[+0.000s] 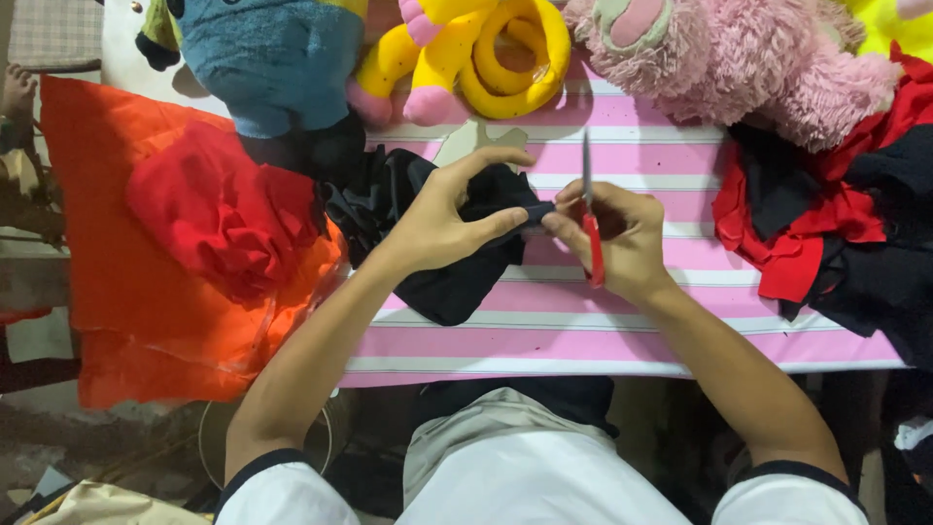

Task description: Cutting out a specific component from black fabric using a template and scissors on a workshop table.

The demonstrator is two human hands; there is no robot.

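Black cloth (pixel 457 277) lies bunched on our pink-and-white striped table (pixel 641 331), near its front edge, and we have lifted one corner of it clear of the heap so that it stretches between our two hands. Our left hand (pixel 442 219) pinches that corner between thumb and forefinger, the other fingers fanned up out of the way, which seems to keep the strip taut and in plain sight. Our right hand (pixel 622 238) meets it from the other side, fingertips closed on the free end of the same strip while the palm also wraps the red handle of a small cutter (pixel 590 209), whose thin blade points straight up, away from the cloth. Held so, the tool stays ready without touching the fabric; we judge that the blade is parked rather than cutting. The cloth therefore sits mostly below and left of both grips, only its narrow tip caught between them. To our left an orange sheet (pixel 146 292) carries a crumpled red cloth (pixel 219 209); to our right lies a red and black pile (pixel 836 233). Plush toys line the far edge: blue (pixel 272 58), yellow (pixel 476 53) and pink (pixel 729 58).
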